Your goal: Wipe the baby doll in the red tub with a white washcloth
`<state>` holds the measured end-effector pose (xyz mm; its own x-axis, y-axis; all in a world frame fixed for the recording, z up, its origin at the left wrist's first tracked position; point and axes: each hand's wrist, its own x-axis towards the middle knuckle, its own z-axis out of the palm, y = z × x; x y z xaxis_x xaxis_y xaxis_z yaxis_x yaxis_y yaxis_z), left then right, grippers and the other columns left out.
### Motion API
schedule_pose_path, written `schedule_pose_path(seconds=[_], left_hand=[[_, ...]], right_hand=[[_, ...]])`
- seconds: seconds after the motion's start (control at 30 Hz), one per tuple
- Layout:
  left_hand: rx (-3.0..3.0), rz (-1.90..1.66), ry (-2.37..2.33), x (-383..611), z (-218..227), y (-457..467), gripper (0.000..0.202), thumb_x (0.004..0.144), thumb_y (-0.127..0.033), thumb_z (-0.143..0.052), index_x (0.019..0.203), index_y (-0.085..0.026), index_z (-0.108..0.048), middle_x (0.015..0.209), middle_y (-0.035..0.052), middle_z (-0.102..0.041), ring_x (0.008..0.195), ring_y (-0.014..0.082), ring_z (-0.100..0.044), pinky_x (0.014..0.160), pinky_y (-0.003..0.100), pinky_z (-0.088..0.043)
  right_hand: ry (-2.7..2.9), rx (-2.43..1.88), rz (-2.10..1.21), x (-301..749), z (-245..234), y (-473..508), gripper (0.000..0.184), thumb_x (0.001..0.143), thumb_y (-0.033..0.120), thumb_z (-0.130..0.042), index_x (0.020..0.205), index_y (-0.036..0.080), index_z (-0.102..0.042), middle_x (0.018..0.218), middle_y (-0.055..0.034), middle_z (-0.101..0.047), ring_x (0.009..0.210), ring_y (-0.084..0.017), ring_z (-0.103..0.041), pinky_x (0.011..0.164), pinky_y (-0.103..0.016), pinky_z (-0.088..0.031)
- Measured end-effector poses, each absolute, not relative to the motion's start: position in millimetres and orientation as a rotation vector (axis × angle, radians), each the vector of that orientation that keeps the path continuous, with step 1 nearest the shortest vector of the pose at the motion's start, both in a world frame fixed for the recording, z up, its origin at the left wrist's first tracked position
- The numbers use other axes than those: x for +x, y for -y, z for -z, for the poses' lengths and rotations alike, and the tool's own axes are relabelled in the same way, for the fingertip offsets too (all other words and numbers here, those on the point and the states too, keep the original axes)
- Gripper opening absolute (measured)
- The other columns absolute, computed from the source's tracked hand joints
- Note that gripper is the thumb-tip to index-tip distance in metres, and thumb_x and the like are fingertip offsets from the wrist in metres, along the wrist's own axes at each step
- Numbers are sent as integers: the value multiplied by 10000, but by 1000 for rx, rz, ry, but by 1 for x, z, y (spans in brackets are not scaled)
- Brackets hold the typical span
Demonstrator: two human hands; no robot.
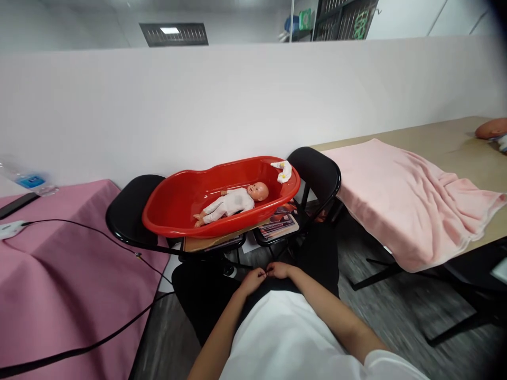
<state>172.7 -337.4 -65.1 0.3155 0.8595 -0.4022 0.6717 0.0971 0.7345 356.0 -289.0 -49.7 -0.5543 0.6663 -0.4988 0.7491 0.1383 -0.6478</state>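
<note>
My left hand (252,279) and my right hand (279,270) rest together on my lap, fingertips touching, fingers curled closed. Whether they hold anything I cannot make out. In front of them a red baby bathtub (178,203) sits across two black chairs. A baby doll (232,202) in white clothes lies on its back inside the tub, head to the right. A small white cloth (282,170) hangs over the tub's right rim.
A pink towel (404,198) drapes over a wooden table (447,140) at right, where another doll's head (492,128) lies. A pink-covered table (59,274) at left carries a black cable (95,229) and a water bottle (24,177). Books (279,221) lie under the tub. A white partition stands behind.
</note>
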Motion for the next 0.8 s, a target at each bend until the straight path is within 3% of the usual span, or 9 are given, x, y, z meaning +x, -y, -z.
schedule_pose_path(seconds=[0.07,0.2,0.3,0.4,0.5,0.6,0.67,0.8], left_hand=[[1643,-271,-1443,180,70,336,123,908,-219,-568,845,-246,-670,1057,91,-745,1098,311,-723,1040,435,-525],[1672,-421,-1482,189,83,335,182,970,-185,-540,1023,-221,-710,1240,97,-710,1195,255,-693,1106,414,-518],[1678,-643,-1452,187,92,341,219,994,-188,-528,1089,-228,-722,1147,80,-746,1111,231,-727,1040,388,-569],[1686,-782,-1442,185,96,351,232,1026,-218,-518,1097,-223,-739,1059,72,-774,1029,224,-763,963,379,-619],[1810,-936,-1458,185,85,354,251,1054,-189,-503,1109,-226,-745,1042,68,-792,970,205,-793,874,335,-653],[2021,-1197,-1357,184,43,346,318,1022,-58,-492,1125,-246,-728,1043,57,-797,938,173,-801,821,279,-658],[2159,-1332,-1211,179,-2,330,409,981,6,-507,1199,-271,-714,1058,57,-797,939,170,-790,836,290,-664],[2372,-1495,-1035,157,-99,263,505,979,-65,-610,1386,-358,-669,1155,81,-796,1044,239,-780,857,403,-678]], right_hand=[[-2328,1449,1439,360,52,291,170,924,158,-725,1073,157,-808,1054,-98,-817,1007,-257,-767,947,-359,-587],[-2483,1579,1572,371,53,287,272,1045,197,-581,1241,178,-768,1257,-115,-789,1158,-235,-747,1071,-367,-565],[-2849,1881,1566,387,36,278,281,1079,232,-537,1226,188,-773,1235,-122,-786,1142,-230,-761,1058,-385,-600],[-3308,2011,1181,412,-5,265,268,1085,212,-548,1224,233,-776,1222,-105,-789,1155,-230,-764,1041,-400,-628],[-3625,1923,556,441,-64,240,349,1039,128,-598,1322,274,-741,1334,-107,-763,1225,-243,-741,1054,-426,-631],[-3656,1868,76,462,-119,184,421,1019,137,-638,1408,288,-696,1445,-121,-714,1339,-279,-686,1148,-498,-583],[-3532,1858,7,468,-142,129,483,1026,224,-654,1506,278,-637,1581,-140,-620,1479,-314,-589,1242,-554,-508],[-3055,1943,193,461,-144,8,1016,874,397,-829,1732,137,-350,1813,-222,-272,1700,-415,-230,1376,-626,-280]])
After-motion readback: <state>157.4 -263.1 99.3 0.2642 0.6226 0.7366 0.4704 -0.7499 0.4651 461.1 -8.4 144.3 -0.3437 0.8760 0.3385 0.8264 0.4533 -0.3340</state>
